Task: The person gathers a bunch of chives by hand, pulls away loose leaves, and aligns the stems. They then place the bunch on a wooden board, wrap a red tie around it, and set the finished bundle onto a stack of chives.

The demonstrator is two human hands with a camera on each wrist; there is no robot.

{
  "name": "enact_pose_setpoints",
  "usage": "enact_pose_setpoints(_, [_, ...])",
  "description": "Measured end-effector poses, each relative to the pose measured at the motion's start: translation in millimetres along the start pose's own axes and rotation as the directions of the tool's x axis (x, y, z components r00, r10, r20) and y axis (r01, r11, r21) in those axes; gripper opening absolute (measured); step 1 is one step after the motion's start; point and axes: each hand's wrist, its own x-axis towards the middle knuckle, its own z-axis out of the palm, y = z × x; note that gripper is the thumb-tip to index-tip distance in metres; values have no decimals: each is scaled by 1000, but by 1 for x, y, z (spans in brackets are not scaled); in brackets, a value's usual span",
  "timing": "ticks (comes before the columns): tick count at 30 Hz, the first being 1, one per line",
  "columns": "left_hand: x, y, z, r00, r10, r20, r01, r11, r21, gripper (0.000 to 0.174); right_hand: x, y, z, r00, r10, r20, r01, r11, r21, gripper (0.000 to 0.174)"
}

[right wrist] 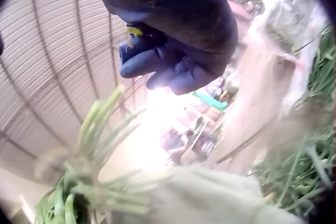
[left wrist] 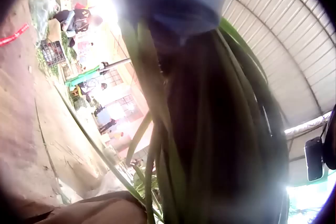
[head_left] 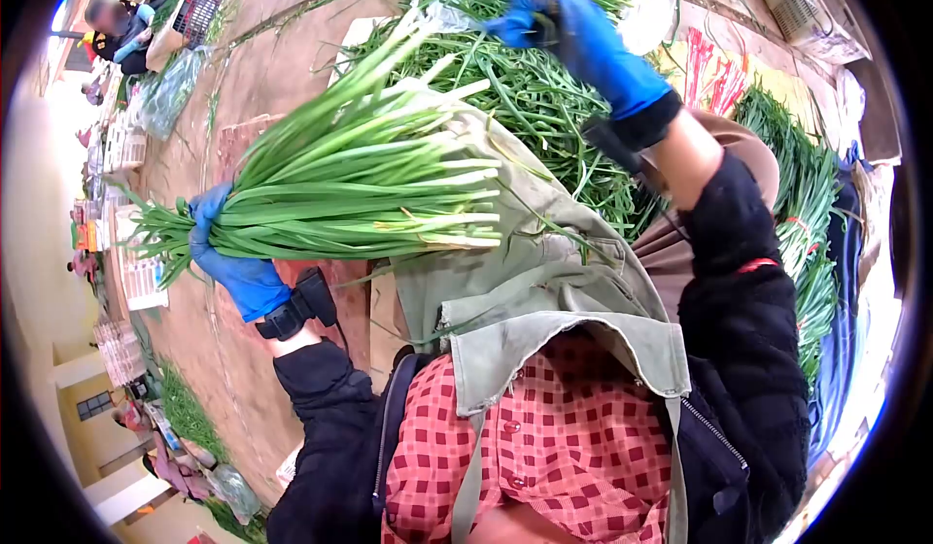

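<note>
My blue-gloved left hand (head_left: pixel 219 243) grips a thick bunch of garlic chives (head_left: pixel 360 189) around its leafy end. The pale cut stems fan out to the right, above my lap. In the left wrist view the dark, close leaves (left wrist: pixel 220 129) hang from the glove (left wrist: pixel 178 8). My gloved right hand (head_left: pixel 573 44) is raised apart from the bunch, over a loose heap of chives (head_left: pixel 544 107). Its fingers (right wrist: pixel 184 71) are curled in the right wrist view, with a small yellowed leaf scrap (right wrist: pixel 134 32) pinched at them.
Clear plastic (head_left: pixel 656 5) lies under chives at the top. Red ties (head_left: pixel 698 66) sit beside the heap, and tied chives (head_left: pixel 802 243) line the right side. A grey-green apron (head_left: pixel 544 272) covers my lap. Another person (head_left: pixel 121 24) sits near a dark crate (head_left: pixel 199 10) at upper left.
</note>
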Motion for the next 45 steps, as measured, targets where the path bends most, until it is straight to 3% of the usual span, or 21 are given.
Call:
enact_pose_setpoints(1, [-2,0,-4,997,35,-70,-33,999,28,17,-3,7,-29,996,-31,79,59,923,-379,27])
enact_pose_setpoints(3, [-5,1,-9,975,103,-196,-88,992,88,19,-19,20,-24,959,274,76,-52,431,-901,33])
enact_pose_setpoints(4, [-4,-1,-11,984,74,-161,-68,997,41,17,-17,18,-30,920,389,56,-135,448,-884,43])
enact_pose_setpoints(5, [-3,-6,-12,991,46,-125,-47,999,-5,16,-42,18,-4,962,244,119,-147,837,-527,43])
enact_pose_setpoints(7, [0,-12,-13,999,-7,-46,3,996,-87,13,-39,-17,35,974,153,169,-143,987,-69,45])
enact_pose_setpoints(15, [3,-21,0,963,58,-264,-39,996,76,14,-10,20,73,980,71,-183,-96,986,-135,27])
enact_pose_setpoints(19, [2,-46,-2,970,-169,-177,165,986,-37,11,-7,36,59,926,32,-375,-35,999,-1,29])
enact_pose_setpoints(21, [7,-53,-12,971,-97,-217,96,995,-16,9,-10,22,57,874,143,-464,-173,985,-22,27])
enact_pose_setpoints(23, [10,-53,-21,962,-42,-271,57,997,51,8,-6,41,34,854,-9,-520,-93,981,-169,35])
enact_pose_setpoints(24, [6,-43,-34,969,-32,-244,70,986,149,10,-7,38,0,815,227,-533,-315,946,-79,34])
enact_pose_setpoints(25, [1,-33,-47,976,-22,-216,77,966,246,15,-10,47,-26,768,247,-591,-292,956,20,30])
enact_pose_setpoints(27, [-4,-15,-70,966,79,-246,20,926,378,20,-25,62,-41,854,93,-512,-303,889,-343,23])
enact_pose_setpoints(29, [-5,-2,-95,982,49,-181,11,948,318,28,-50,69,-39,997,73,21,-45,782,-621,22])
enact_pose_setpoints(31, [-5,-6,-92,985,19,-173,34,954,298,28,-58,43,-1,975,210,72,-197,967,-160,48])
enact_pose_setpoints(35, [8,-19,-82,993,-98,-62,101,994,46,29,-31,37,66,981,-4,196,1,1000,15,43])
enact_pose_setpoints(38, [11,-35,-54,995,-47,-86,60,986,153,29,-29,18,72,965,79,249,-215,781,587,33])
enact_pose_setpoints(39, [11,-38,-45,991,26,-135,14,957,289,29,-26,14,76,965,138,223,-239,810,536,27])
enact_pose_setpoints(40, [10,-38,-41,979,104,-174,-22,906,422,29,-25,19,72,972,-136,194,82,962,262,27])
enact_pose_setpoints(42, [12,-26,-54,995,20,-97,8,959,283,29,-30,8,65,977,-76,200,20,964,266,29])
enact_pose_setpoints(43, [12,-22,-62,998,-15,-54,26,978,209,29,-34,-4,62,933,255,254,-355,769,532,30])
enact_pose_setpoints(45, [7,-21,-63,984,66,-165,-18,960,278,27,-30,18,48,873,287,395,-472,702,533,32])
